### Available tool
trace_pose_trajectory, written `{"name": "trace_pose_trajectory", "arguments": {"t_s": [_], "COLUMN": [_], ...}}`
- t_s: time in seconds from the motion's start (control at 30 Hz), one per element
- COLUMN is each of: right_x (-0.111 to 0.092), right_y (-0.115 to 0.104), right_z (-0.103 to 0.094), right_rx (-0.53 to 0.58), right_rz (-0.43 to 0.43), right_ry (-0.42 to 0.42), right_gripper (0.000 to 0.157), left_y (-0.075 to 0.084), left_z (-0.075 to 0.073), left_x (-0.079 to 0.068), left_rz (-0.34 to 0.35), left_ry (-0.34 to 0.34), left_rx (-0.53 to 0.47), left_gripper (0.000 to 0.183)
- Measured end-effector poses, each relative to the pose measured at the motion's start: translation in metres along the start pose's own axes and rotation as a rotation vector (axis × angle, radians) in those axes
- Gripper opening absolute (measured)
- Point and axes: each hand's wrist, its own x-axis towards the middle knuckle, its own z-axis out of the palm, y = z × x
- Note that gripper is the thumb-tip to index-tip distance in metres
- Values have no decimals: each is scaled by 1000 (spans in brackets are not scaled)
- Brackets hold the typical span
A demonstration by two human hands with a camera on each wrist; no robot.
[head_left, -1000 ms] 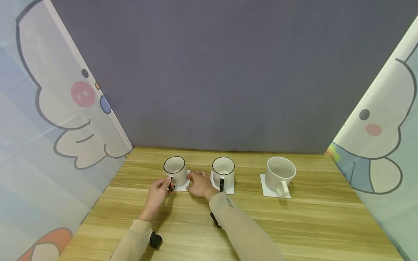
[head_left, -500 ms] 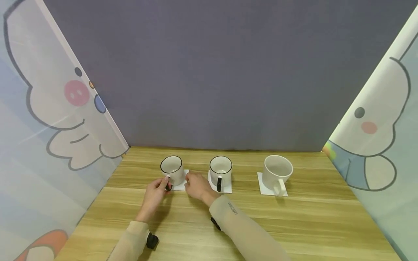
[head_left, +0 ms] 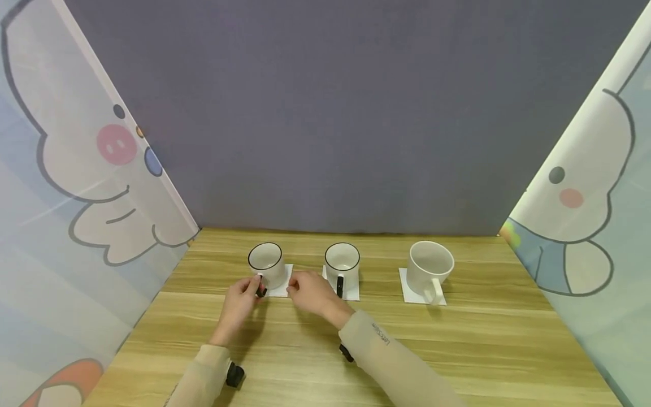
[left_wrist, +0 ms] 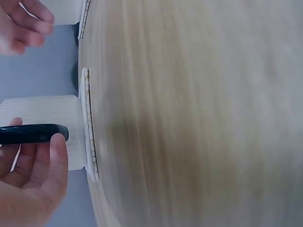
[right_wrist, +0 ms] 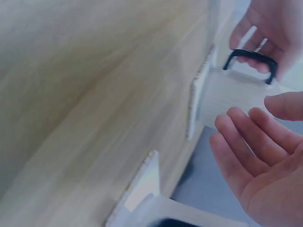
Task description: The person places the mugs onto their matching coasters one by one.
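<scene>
My left hand holds the black handle of a white, black-rimmed mug, thumb and fingers around it. That mug stands upright on a white square coaster, toward the coaster's left side. My right hand is just right of the coaster, its fingertips near the coaster's edge in the head view. In the right wrist view its fingers are spread loosely with nothing in them. A matching mug stands immediately to the right on another coaster, its black handle facing the person.
A larger plain white mug sits on a third coaster farther right, its handle toward the front. Behind the wooden table rises a grey panel. Cartoon-printed curtains flank both sides.
My right hand has come off the coaster's right edge, and its forearm has shifted right. My left hand stays on the mug's handle. The head view has shifted slightly.
</scene>
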Motion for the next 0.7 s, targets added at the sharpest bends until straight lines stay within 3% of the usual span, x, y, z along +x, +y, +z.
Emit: {"name": "trace_pose_trajectory", "arguments": {"t_s": [0.17, 0.43, 0.7], "right_x": [-12, -35, -49], "right_y": [-1, 3, 8], "right_z": [-13, -33, -46], "right_rx": [33, 74, 36], "right_rz": [-50, -122, -145], "right_ry": [44, 97, 147], "right_gripper": [12, 11, 11], "left_y": [3, 14, 19], "left_z": [-3, -9, -11], "left_x": [-2, -7, -10], "left_rz": [49, 73, 103], "left_ry": [25, -17, 10], "left_rx": [161, 298, 392], "left_gripper": [43, 42, 32]}}
